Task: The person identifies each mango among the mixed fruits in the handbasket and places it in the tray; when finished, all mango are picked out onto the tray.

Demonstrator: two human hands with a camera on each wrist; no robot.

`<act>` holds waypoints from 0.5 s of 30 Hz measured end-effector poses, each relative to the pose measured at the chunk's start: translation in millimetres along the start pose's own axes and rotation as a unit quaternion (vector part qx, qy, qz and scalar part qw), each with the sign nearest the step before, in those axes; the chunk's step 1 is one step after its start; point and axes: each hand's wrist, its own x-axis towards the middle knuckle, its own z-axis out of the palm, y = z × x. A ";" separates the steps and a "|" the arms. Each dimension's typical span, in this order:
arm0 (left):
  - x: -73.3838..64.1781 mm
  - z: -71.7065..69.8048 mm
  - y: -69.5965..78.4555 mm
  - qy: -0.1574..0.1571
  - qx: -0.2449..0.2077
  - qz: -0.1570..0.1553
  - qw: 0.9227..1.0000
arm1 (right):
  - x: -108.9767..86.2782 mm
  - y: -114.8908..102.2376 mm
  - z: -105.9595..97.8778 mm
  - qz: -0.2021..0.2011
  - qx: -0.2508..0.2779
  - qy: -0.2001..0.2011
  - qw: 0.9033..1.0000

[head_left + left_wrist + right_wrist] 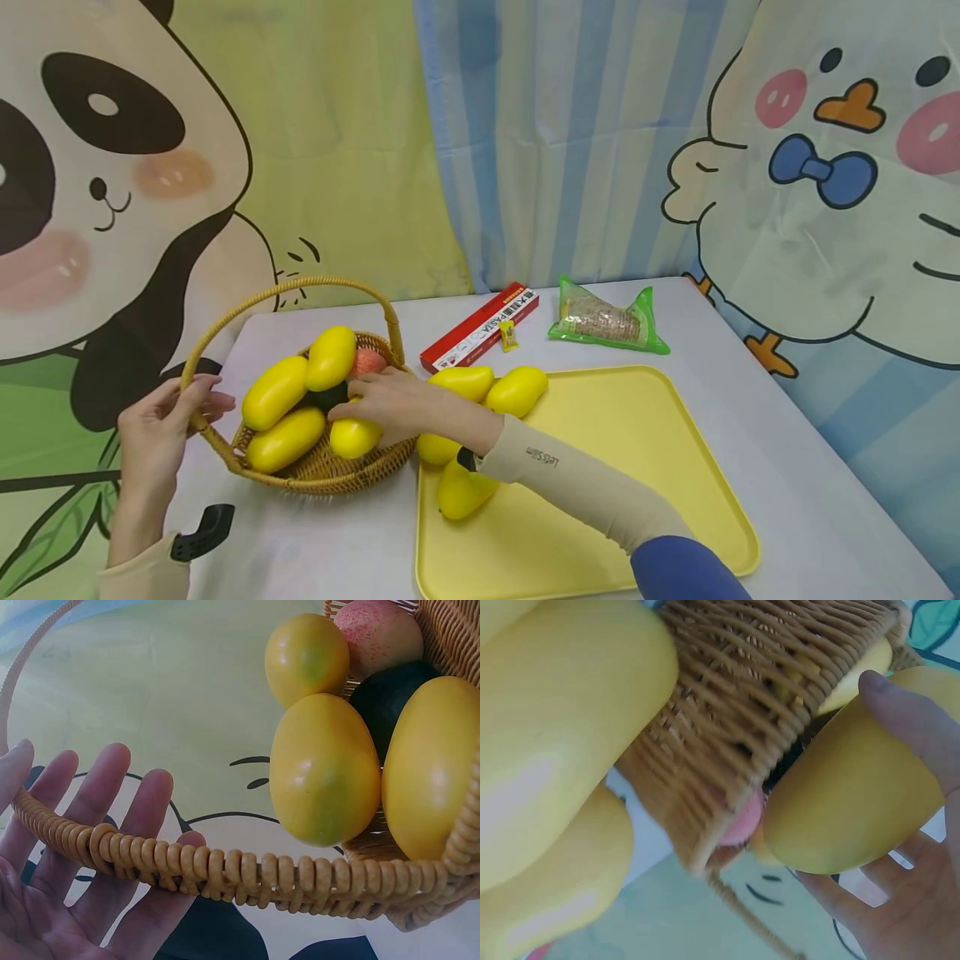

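Observation:
A yellow mango (847, 787) is gripped in my right hand (423, 408), between thumb and fingers, over the right part of the wicker basket (341, 483). My left hand (159, 433) holds the basket's handle (150, 859) low on its left side, thumb on one side and fingers on the other. Inside the basket lie several yellow mangoes (275, 392), a pink peach (379, 637) and a dark green fruit (390, 705), partly hidden. Beside the basket, several more mangoes (517, 392) lie at the left edge of a yellow tray (600, 500), partly covered by my right forearm.
Behind the tray lie a red and white pasta box (480, 329), a small yellow packet (508, 336) and a green clear bag (607, 321) with brownish contents. The white table (810, 500) meets cartoon-printed curtains (570, 150) at the back and sides.

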 end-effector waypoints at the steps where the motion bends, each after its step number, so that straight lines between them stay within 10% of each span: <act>1: 0.1 0.3 -0.2 -0.001 -0.001 0.000 1.000 | -5.3 2.6 -1.2 0.001 0.008 0.003 1.000; 15: 0.3 0.8 -0.7 0.006 -0.002 0.002 1.000 | -75.8 44.0 -4.2 0.025 0.059 0.084 0.994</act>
